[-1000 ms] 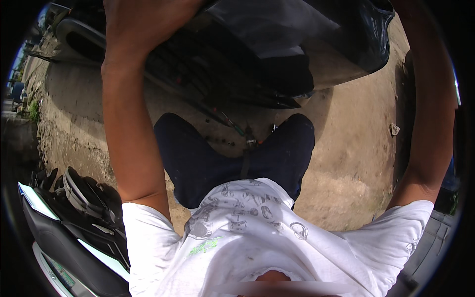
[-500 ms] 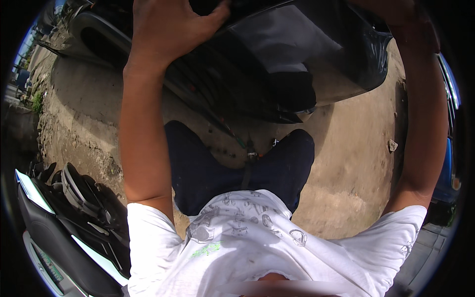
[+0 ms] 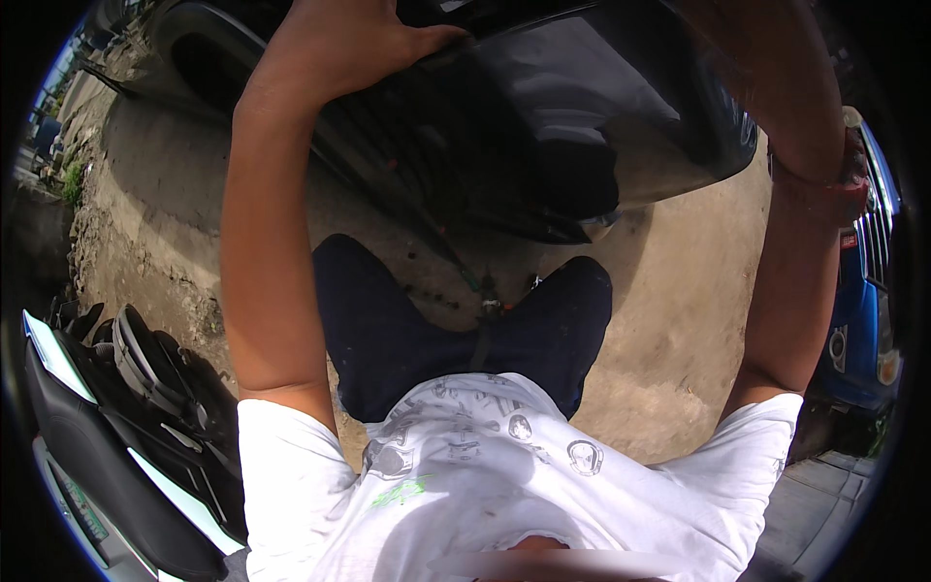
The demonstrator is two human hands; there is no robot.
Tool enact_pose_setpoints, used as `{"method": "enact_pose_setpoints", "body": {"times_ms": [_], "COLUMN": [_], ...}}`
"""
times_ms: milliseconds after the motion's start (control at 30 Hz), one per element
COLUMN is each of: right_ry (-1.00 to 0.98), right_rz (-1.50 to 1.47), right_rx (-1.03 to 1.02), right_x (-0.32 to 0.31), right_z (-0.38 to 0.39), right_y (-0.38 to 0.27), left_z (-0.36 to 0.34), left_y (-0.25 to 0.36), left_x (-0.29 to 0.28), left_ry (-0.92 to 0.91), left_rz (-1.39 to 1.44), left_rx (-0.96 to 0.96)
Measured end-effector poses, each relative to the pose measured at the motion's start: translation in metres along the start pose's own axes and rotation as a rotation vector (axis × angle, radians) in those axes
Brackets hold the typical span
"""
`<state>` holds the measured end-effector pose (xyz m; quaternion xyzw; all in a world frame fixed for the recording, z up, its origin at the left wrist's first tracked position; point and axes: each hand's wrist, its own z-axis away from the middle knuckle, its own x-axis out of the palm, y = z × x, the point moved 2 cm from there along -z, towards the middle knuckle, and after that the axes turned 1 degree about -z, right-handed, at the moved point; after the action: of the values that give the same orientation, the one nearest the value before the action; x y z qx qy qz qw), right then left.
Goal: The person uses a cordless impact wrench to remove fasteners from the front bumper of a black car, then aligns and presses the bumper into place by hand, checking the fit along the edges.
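A glossy black vehicle body panel spans the upper part of the view, curving down at its right end. My left hand is at the panel's upper left, with its thumb stretched out toward the right along the dark surface. The other fingers of that hand are cut off by the top edge. My right hand reaches up by the panel's right end, in shadow, with a red band at the wrist. Its fingers are hidden, so what it touches cannot be told.
A black motorcycle seat with pale side panels is at the lower left. The front of a blue vehicle stands at the right. Below the panel lies brown ground, with rough stony ground at the left and paving at the lower right.
My right arm has swung inward to the left, bringing the wristband and more of the blue vehicle into sight. My left forearm has shifted slightly left, while its thumb now reaches a little farther right.
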<state>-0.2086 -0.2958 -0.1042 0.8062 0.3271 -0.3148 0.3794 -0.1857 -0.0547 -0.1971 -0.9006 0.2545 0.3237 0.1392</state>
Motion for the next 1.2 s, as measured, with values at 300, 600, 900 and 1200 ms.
{"method": "enact_pose_setpoints", "body": {"times_ms": [300, 600, 900, 1200], "right_ry": [0.467, 0.545, 0.521, 0.542], "right_rz": [-0.026, -0.081, -0.12, -0.08], "right_rx": [0.46, 0.486, 0.443, 0.451], "right_x": [0.055, 0.059, 0.062, 0.065], "right_z": [0.049, 0.046, 0.053, 0.051], "right_y": [-0.068, -0.075, -0.068, -0.073], "left_z": [0.0, 0.001, 0.002, 0.004], "left_y": [0.0, 0.006, 0.004, 0.003], "left_x": [0.011, 0.021, 0.03, 0.028], "left_ry": [-0.006, 0.066, 0.125, 0.146], "left_rz": [-0.158, -0.23, -0.229, -0.22], "left_rx": [0.0, -0.064, -0.062, -0.038]}}
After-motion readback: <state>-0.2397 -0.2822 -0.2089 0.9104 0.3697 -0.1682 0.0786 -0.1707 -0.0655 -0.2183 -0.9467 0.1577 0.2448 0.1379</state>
